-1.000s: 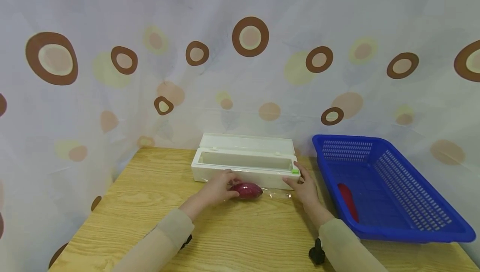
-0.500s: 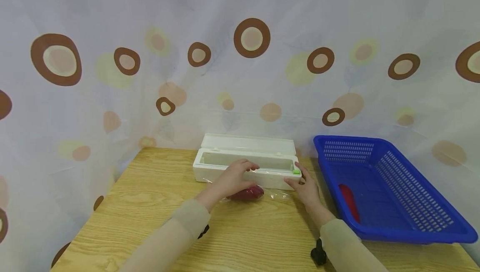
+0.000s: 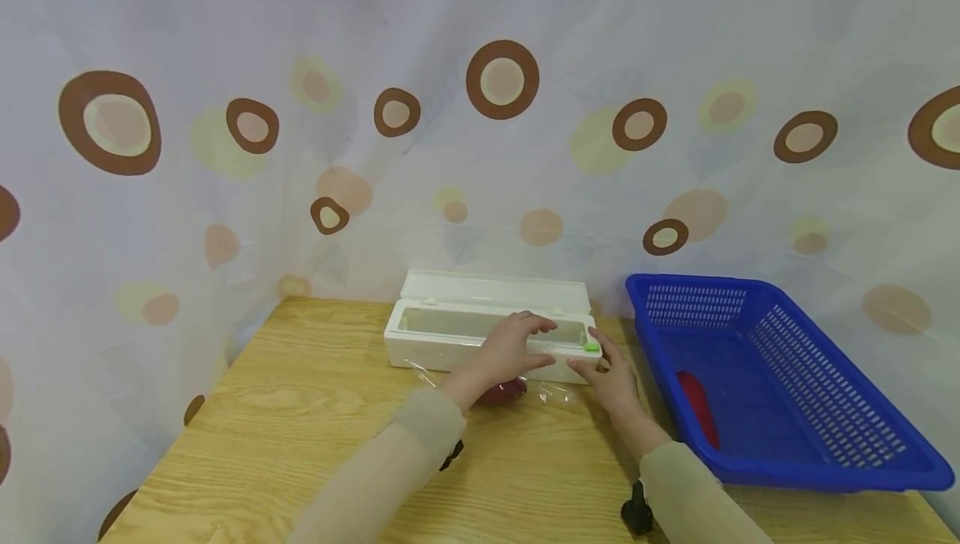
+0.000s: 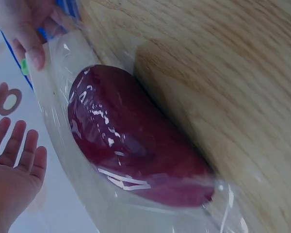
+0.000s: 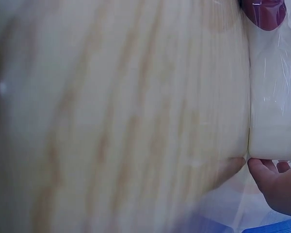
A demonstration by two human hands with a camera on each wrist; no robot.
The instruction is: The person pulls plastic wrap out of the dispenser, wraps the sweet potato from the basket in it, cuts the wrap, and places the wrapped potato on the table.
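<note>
Behind the long, white, rectangular plastic box (image 3: 427, 352) you face a pale sheet (image 3: 420, 11) printed with brown rings and soft peach and yellow spots. Under the box spreads the wood-grained, yellowish desk (image 3: 300, 402). To the right of the box you have a deep blue plastic basket (image 3: 817, 475) with slotted walls, its near end reaching closer to you than the box does. The box itself stands with its flat white lid (image 3: 495, 288) raised along the back edge. Your beige sleeves (image 3: 360, 481) come in from the near side of the box.

Your left hand (image 3: 510, 350) is over the front of the box, fingers and thumb spread and gripping nothing; you cannot tell whether it touches the box. Your right hand (image 3: 617, 376) holds the right end of the box, thumb against the front wall and fingers bent about the end.

Crinkled clear film (image 4: 235, 204) lies along the front of the box, over the glossy, dark purple-red, elongated rounded object (image 4: 136, 141), which rests on the desk just before the box. Right of the box, inside the basket, you see a smooth red object (image 3: 697, 411). Smallest is the bright green tab (image 3: 591, 346) at the box's right end.
</note>
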